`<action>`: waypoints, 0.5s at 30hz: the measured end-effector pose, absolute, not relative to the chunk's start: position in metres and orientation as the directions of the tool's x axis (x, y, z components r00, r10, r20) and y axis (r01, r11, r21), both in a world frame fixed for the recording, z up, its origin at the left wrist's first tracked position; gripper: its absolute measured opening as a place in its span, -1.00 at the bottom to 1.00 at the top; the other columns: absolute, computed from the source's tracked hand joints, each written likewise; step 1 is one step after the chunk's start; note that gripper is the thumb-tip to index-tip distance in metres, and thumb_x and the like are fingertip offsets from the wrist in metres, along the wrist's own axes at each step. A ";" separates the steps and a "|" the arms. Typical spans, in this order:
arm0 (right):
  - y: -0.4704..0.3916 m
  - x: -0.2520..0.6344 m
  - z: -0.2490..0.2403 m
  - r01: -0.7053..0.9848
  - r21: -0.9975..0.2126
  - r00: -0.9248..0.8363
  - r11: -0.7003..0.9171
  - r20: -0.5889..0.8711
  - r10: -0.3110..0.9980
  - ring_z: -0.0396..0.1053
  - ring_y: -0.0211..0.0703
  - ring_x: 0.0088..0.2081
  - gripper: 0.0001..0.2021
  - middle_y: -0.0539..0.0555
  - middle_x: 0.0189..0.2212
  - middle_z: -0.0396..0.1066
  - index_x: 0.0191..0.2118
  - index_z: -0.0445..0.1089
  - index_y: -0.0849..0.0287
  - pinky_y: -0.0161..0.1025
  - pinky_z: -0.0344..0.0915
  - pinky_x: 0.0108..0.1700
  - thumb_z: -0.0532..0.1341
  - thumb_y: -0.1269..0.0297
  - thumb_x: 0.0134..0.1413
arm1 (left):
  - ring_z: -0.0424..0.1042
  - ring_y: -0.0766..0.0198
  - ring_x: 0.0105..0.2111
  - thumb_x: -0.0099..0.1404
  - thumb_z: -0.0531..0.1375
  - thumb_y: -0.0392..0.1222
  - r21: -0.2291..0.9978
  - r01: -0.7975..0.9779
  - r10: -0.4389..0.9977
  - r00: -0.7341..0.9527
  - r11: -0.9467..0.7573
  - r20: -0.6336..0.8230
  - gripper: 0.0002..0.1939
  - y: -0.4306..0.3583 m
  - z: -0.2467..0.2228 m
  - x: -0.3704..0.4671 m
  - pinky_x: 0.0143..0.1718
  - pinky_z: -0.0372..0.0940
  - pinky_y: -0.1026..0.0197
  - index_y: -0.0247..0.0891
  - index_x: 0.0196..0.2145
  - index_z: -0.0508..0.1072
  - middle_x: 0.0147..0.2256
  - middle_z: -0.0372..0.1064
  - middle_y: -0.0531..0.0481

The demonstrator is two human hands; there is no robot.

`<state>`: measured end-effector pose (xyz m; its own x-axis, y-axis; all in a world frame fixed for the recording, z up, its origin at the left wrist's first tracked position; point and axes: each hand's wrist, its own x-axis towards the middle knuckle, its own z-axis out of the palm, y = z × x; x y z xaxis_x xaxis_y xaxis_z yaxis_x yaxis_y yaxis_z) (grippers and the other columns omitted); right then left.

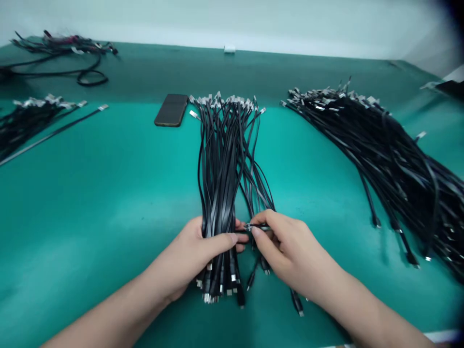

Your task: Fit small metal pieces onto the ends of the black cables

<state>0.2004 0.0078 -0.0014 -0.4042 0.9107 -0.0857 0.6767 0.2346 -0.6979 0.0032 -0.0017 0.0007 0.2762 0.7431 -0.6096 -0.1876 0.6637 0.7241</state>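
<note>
We had our L hand (197, 246) wrapped round a thick bundle of flat black cables w/ silver plugs (221, 179), thumb across the front, nr the lower ends. Our R hand (286, 241) pinched a small silver-tipped black connector (253, 226) btwn thumb & finger, just beside our L fingers. A few loose black cables (259, 181) lay R of the bundle. By its top end, on the L, we had a dark rectangular phone (171, 110). A big heap of black cables (398, 159) lay on the R of our glossy green tabletop (137, 193), a smaller black cable pile (29, 121) on the L, & a dark red-and-black wire tangle (65, 46) at the back L.
</note>
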 end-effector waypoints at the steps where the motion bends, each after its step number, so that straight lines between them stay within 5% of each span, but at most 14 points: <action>1: 0.009 0.201 -0.002 0.717 -0.658 -0.371 0.230 -0.081 0.925 0.28 -0.21 -0.59 -0.81 -0.01 -0.56 0.37 -0.24 0.39 0.17 -0.23 0.13 -0.51 0.05 0.29 0.34 | 0.59 0.15 -0.19 0.18 0.40 -0.19 0.717 -0.197 0.740 0.275 0.669 -0.614 -0.74 -0.002 0.000 0.002 -0.07 0.41 0.14 -0.31 -0.17 0.58 -0.26 0.63 -0.09; 8: 0.008 0.209 0.001 0.738 -0.634 -0.304 0.229 -0.009 0.953 0.39 -0.06 -0.37 -0.76 0.20 -0.30 0.45 -0.14 0.38 0.25 -0.14 0.23 -0.35 0.03 0.25 0.37 | 0.56 0.24 -0.33 0.12 0.41 -0.27 0.718 -0.221 0.750 0.255 0.660 -0.611 -0.60 -0.002 -0.001 -0.004 -0.27 0.38 0.23 -0.29 -0.05 0.56 -0.37 0.60 0.01; 15: -0.003 0.210 0.022 0.424 -0.905 -0.575 0.031 -0.242 0.782 0.29 -0.33 -0.50 -0.81 0.04 -0.26 0.43 -0.16 0.45 0.14 -0.33 0.21 -0.50 0.09 0.27 0.36 | 0.53 0.25 -0.31 0.13 0.40 -0.28 0.773 -0.202 0.797 0.224 0.601 -0.561 -0.70 -0.004 -0.006 0.000 -0.20 0.35 0.21 -0.28 -0.14 0.59 -0.32 0.60 0.01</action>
